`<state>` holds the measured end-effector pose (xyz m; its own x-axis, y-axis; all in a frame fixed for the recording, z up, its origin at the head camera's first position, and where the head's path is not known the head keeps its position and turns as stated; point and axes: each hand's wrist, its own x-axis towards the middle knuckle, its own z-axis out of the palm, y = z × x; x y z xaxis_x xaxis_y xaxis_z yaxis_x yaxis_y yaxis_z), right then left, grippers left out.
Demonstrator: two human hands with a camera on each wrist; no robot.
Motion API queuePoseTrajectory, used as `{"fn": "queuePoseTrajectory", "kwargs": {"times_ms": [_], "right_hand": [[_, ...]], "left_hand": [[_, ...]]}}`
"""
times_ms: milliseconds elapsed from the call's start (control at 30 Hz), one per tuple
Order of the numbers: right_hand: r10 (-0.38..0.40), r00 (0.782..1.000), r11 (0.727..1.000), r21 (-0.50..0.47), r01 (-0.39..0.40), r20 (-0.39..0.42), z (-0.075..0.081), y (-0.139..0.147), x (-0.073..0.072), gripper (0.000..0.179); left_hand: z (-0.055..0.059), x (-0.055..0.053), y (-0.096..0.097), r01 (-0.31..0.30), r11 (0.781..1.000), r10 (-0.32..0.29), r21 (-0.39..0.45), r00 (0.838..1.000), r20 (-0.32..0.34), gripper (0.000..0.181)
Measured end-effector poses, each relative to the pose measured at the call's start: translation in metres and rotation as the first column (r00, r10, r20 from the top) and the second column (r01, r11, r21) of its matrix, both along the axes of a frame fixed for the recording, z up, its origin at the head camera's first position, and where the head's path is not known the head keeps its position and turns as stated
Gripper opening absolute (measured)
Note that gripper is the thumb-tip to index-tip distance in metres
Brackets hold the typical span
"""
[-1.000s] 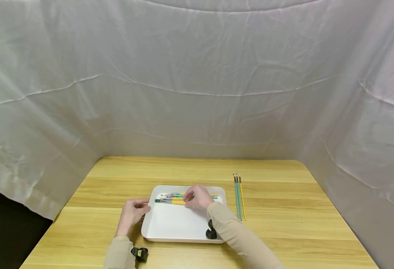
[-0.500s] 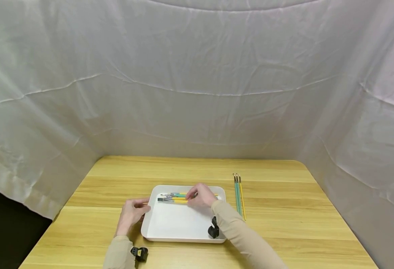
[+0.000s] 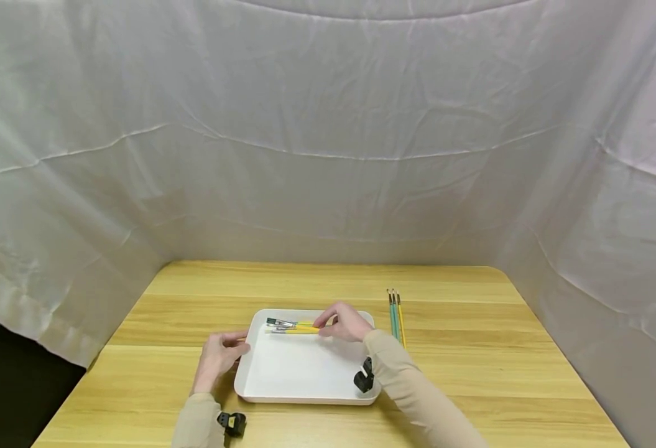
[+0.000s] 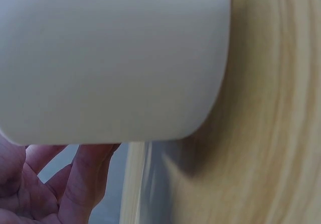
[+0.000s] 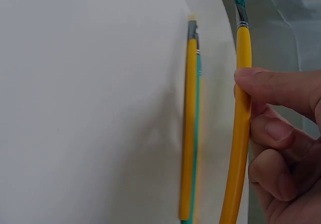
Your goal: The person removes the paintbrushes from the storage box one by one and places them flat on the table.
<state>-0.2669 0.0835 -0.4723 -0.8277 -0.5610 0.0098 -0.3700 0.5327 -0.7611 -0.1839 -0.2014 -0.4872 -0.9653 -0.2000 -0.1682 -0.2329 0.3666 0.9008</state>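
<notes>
My right hand (image 3: 350, 322) is over the back right of the white tray (image 3: 300, 373). In the right wrist view, its thumb and index finger pinch a yellow-handled paintbrush (image 5: 244, 48) with dark green bristles, held apart from the others. Below it, another yellow paintbrush (image 5: 189, 128) with pale bristles lies in the tray, beside a teal-handled paintbrush (image 5: 197, 113). My left hand (image 3: 216, 361) grips the tray's left rim, thumb towards the inside. In the left wrist view, the tray wall hides the fingertips of the left hand (image 4: 65, 189).
To the right of the tray, three thin paintbrushes (image 3: 393, 314) lie side by side on the wooden table (image 3: 484, 348), two teal and one yellow. A pale grey curtain (image 3: 339, 193) hangs behind the table and along its sides.
The right hand has shifted right and towards the far side, taking the dark-bristled paintbrush across the other brushes and exposing a pale-bristled one. The left hand and tray stay almost still.
</notes>
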Motion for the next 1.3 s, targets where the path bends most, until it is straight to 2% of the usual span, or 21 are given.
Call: {"fn": "queuePoseTrajectory", "kwargs": {"times_ms": [167, 400, 633, 1000, 1300], "right_hand": [[0.002, 1.0, 1.0, 0.009, -0.002, -0.028, 0.01, 0.013, 0.003, 0.016], [0.027, 0.998, 0.999, -0.038, -0.03, -0.059, 0.023, 0.04, 0.01, 0.02], [-0.034, 0.999, 0.998, -0.046, 0.032, -0.037, 0.032, 0.07, 0.014, 0.019], [-0.051, 0.998, 0.999, 0.002, 0.051, -0.044, 0.03, 0.129, 0.017, 0.02], [-0.094, 0.995, 0.995, -0.041, 0.096, 0.033, 0.024, 0.152, 0.023, 0.022]], "left_hand": [[-0.001, 0.0, 0.0, 0.003, 1.0, -0.003, 0.004, 1.0, -0.003, 0.037], [-0.001, 0.001, -0.001, 0.005, 1.0, -0.004, 0.024, 1.0, -0.019, 0.036], [-0.001, 0.001, -0.001, 0.007, 1.0, -0.006, 0.009, 1.0, -0.023, 0.037], [0.0, 0.002, 0.0, 0.006, 0.999, -0.005, 0.033, 1.0, -0.016, 0.036], [0.001, 0.002, 0.0, 0.007, 1.0, -0.007, 0.018, 1.0, -0.013, 0.037]]}}
